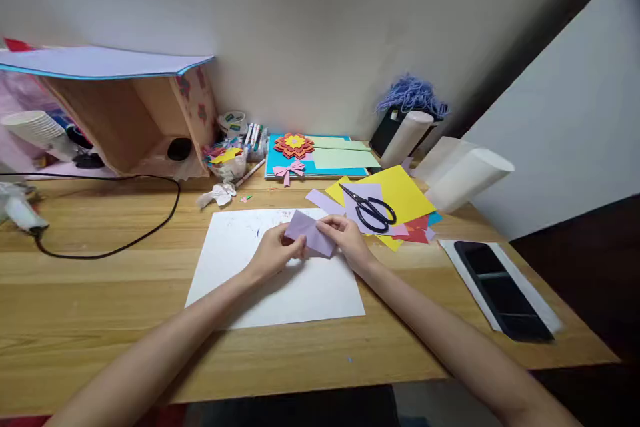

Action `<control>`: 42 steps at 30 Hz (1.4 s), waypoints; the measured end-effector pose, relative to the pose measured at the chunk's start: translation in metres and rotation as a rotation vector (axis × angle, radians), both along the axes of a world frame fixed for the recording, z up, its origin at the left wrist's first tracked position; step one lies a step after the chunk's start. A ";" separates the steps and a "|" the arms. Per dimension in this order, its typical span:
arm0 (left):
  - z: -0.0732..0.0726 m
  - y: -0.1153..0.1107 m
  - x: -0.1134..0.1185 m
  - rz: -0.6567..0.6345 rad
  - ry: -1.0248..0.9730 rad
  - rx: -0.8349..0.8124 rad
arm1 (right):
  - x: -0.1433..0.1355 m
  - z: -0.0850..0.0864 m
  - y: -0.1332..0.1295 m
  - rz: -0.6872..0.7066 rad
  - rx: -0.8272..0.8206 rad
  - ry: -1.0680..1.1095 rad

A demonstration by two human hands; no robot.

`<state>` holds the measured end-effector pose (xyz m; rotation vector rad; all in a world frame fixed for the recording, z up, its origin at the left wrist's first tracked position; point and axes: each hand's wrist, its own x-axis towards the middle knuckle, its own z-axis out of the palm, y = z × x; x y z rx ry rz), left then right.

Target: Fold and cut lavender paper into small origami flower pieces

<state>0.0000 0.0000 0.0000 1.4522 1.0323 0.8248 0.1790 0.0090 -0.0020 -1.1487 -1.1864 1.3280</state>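
A small piece of purple paper is held up between my two hands, over a large white sheet on the wooden table. My left hand pinches its left side, thumb in front. On its right side, my right hand grips the edge between thumb and fingers. Faint crease lines show on the purple paper. Black-handled scissors lie to the right of my hands, on top of coloured paper. Small coloured marks dot the upper part of the white sheet.
Yellow paper and red scraps lie at right, near a paper roll and a dark phone. Behind are a layered paper flower, a pink paper bow and markers. A black cable crosses the left side.
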 end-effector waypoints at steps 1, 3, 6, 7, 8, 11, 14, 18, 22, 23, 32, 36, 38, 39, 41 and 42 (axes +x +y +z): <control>0.001 0.000 0.000 0.012 0.024 0.006 | 0.001 0.001 0.000 0.025 0.004 -0.024; 0.003 0.000 0.000 0.041 0.080 0.044 | 0.001 0.003 0.000 0.077 0.018 -0.077; 0.009 -0.003 0.001 0.116 0.205 0.188 | 0.000 0.007 -0.003 0.174 0.058 -0.174; 0.012 -0.005 0.001 0.122 0.235 0.233 | -0.001 0.008 -0.004 0.193 0.076 -0.203; 0.014 -0.006 0.001 0.122 0.254 0.268 | -0.001 0.008 -0.005 0.197 0.095 -0.226; 0.017 -0.008 0.002 0.126 0.262 0.305 | -0.002 0.006 -0.005 0.170 0.147 -0.270; 0.016 -0.007 0.002 0.158 0.238 0.288 | 0.000 0.003 -0.001 0.130 0.162 -0.276; 0.017 -0.006 -0.003 0.214 0.201 0.243 | 0.006 0.001 0.005 0.048 0.105 -0.258; 0.018 -0.004 -0.012 0.257 0.186 0.231 | 0.012 0.000 0.007 -0.008 0.051 -0.206; 0.018 -0.003 -0.014 0.286 0.185 0.236 | 0.014 0.000 0.006 -0.029 0.030 -0.187; 0.018 -0.001 -0.018 0.331 0.148 0.218 | 0.025 -0.006 -0.012 -0.046 0.007 -0.160; 0.018 0.004 -0.017 0.305 0.095 0.191 | 0.023 -0.005 -0.012 -0.022 0.031 -0.129; 0.016 0.007 -0.014 0.261 0.058 0.176 | 0.022 -0.006 -0.013 0.029 0.036 -0.156; 0.016 0.009 -0.013 0.242 0.046 0.176 | 0.022 -0.006 -0.013 0.047 0.037 -0.181; 0.013 0.011 -0.009 0.235 0.021 0.175 | 0.023 -0.007 -0.015 0.068 0.019 -0.225; 0.012 0.011 -0.007 0.234 0.009 0.170 | 0.024 -0.007 -0.016 0.098 0.006 -0.231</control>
